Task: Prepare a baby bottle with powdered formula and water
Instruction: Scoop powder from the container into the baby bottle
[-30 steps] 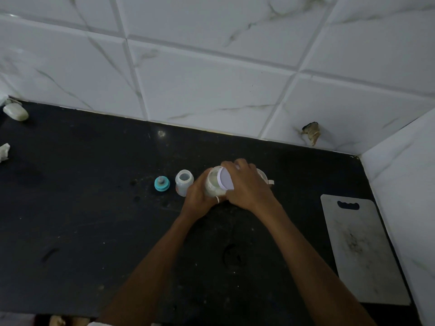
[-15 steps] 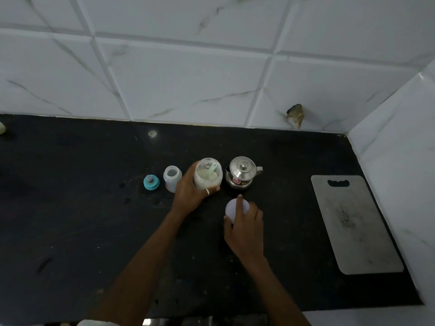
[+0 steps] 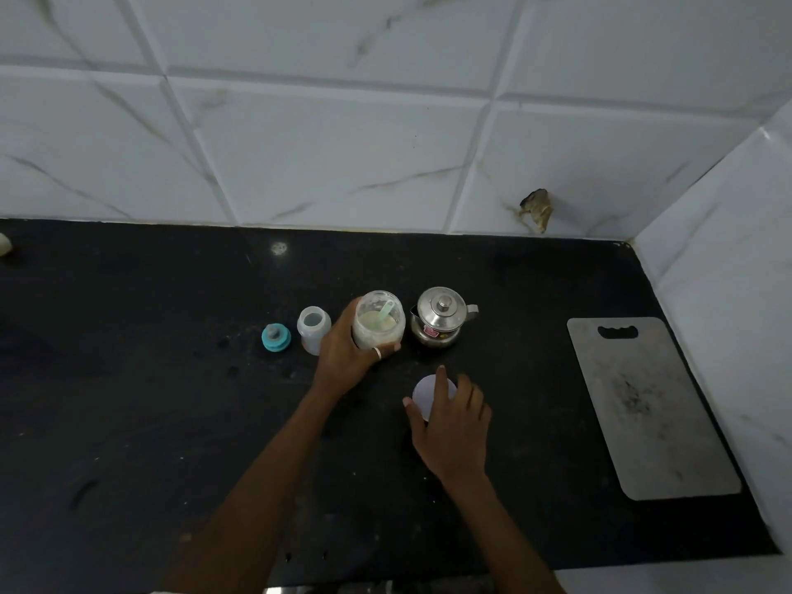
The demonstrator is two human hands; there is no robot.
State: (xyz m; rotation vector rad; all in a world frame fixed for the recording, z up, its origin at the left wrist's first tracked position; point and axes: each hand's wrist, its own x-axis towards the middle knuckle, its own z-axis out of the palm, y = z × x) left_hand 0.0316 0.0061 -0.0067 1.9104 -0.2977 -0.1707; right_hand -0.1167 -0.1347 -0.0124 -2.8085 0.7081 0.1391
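Near the middle of the frame the left hand [image 3: 345, 360] is gripping an open glass jar [image 3: 379, 323], with the fingers curled around its left side and the thumb lying across its lower front. The jar is holding pale formula powder, and a light green scoop [image 3: 384, 312] is standing inside it. Just left of the jar, the small baby bottle [image 3: 313, 324] is standing upright with its mouth open, and its teal nipple ring [image 3: 276, 337] is sitting just beside it, further left. Just right of the jar a small steel kettle [image 3: 441, 317] is standing with its lid on.

Below the kettle, the right hand [image 3: 454, 426] is lying over the white jar lid [image 3: 426, 392], which is resting flat on the black countertop [image 3: 128, 379]. Its fingers are straight and a little apart, and the thumb is lying at the lid's left edge. I cannot tell if the fingertips are pressing it.

At the right of the frame a grey cutting board [image 3: 647, 405] is lying flat.
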